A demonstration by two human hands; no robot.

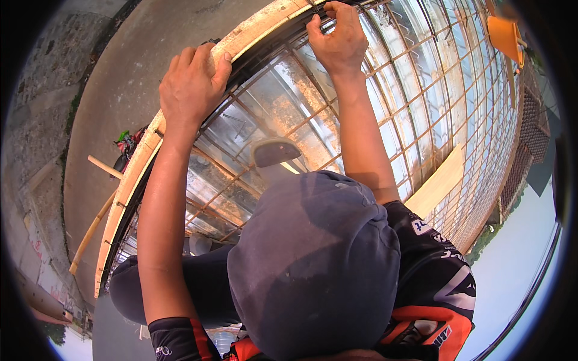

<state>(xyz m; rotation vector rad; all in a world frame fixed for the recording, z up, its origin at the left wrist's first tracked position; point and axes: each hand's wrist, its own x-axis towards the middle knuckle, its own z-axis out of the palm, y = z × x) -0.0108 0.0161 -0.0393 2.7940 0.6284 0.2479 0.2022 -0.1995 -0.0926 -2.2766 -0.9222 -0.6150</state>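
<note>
My left hand is closed over a long wooden board, its fingers curled across the outer edge and the thumb on top. To its right, my right hand is raised above the dark bars beside the board. Its thumb and forefinger are pinched together at the bars; what they hold, if anything, is too small to make out. A grid of thin rusty steel bars stretches under both arms, over shiny ribbed metal sheets. Below the hands, a shoe stands on the grid.
A grey cap covers the lower middle. A loose plank lies on the grid at right. An orange object is at the far right. Beyond the board, lower down, are a pavement, a motorbike and a wooden pole.
</note>
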